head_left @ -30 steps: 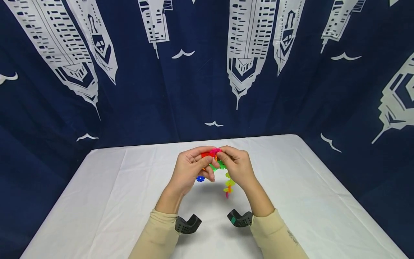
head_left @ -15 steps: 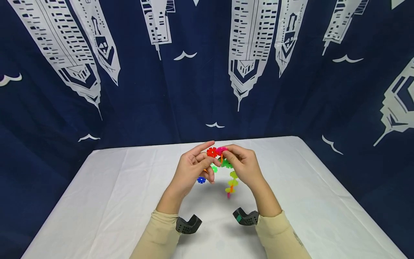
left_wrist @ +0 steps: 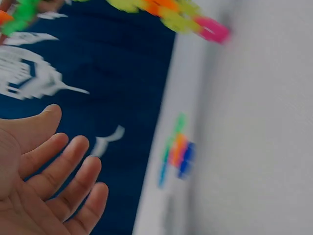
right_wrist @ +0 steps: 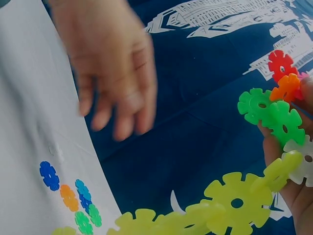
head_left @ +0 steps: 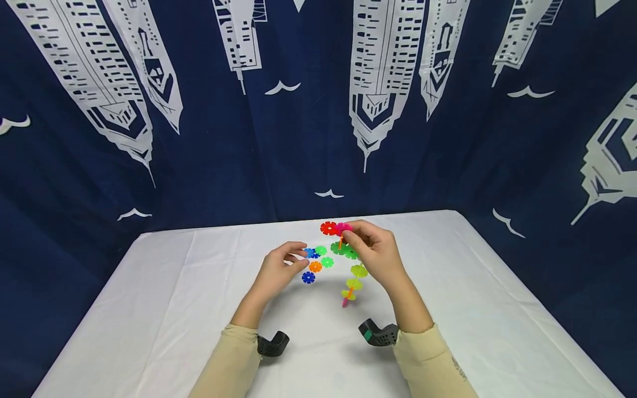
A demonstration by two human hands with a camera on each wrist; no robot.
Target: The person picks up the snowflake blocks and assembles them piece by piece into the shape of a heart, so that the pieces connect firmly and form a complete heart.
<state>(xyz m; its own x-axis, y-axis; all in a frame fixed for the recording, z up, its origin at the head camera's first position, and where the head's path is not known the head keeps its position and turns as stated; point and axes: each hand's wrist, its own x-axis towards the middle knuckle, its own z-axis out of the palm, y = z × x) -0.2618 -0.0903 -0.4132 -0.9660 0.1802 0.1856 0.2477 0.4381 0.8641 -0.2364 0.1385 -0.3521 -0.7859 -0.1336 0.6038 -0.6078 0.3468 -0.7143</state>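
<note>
The right hand (head_left: 373,249) holds up a chain of green, yellow and orange notched plastic discs (head_left: 359,271); the left hand (head_left: 277,269) holds nothing.
From here I see the right hand's grip pinching a bright pink notched plastic disc (head_left: 342,228) at the chain's top, beside a red flower-shaped plastic disc (head_left: 326,228), the rest dangling above the white cloth-covered table (head_left: 199,309). The left hand's grip is released, fingers loosely curved near the loose blue, orange and green plastic discs (head_left: 316,269) lying on that table. To my mind, the chain wants steadying close to whichever joint takes pressure; a loose disc is best taken by its rim, slots uncovered, and pushed in squarely, without twisting.
</note>
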